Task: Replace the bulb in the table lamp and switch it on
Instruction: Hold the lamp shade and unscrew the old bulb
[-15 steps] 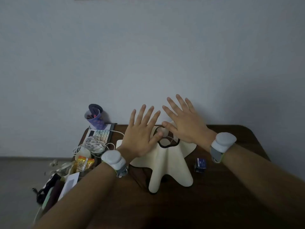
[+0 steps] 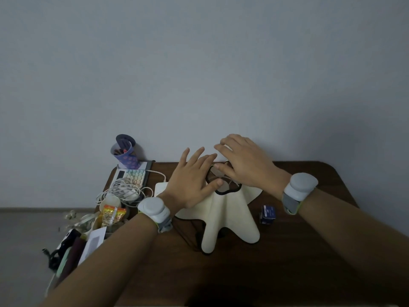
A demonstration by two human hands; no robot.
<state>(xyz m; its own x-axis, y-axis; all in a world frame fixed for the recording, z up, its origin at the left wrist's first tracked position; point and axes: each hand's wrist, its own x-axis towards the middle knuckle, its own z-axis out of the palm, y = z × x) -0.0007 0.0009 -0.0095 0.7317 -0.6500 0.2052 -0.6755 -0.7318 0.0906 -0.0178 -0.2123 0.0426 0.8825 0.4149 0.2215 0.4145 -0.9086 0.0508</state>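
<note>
Two hands hover above the cream lamp shade (image 2: 223, 216) mid-table: left hand (image 2: 191, 182) spread flat, right hand (image 2: 245, 165) loosely arched, neither holding anything. Right of the shade sits a small blue box (image 2: 267, 214). Far left, a purple cup (image 2: 125, 155) holds pens against the wall (image 2: 199, 74).

Dark wooden worktop (image 2: 309, 251) against a pale wall, rounded at the far right corner. At its middle, a cream lamp shade (image 2: 223, 218) with wavy lobes and dark edging, a black cord (image 2: 188, 235) trailing beside its left lobe. Just right of the shade, a small blue box (image 2: 267, 214). Along the left edge, clutter: a patterned purple pen cup (image 2: 125, 155) at the back, a pastel keypad (image 2: 135, 176), coiled white cables (image 2: 120, 191), an orange snack packet (image 2: 112, 214), possibly a white card (image 2: 94, 242) nearer the front.
</note>
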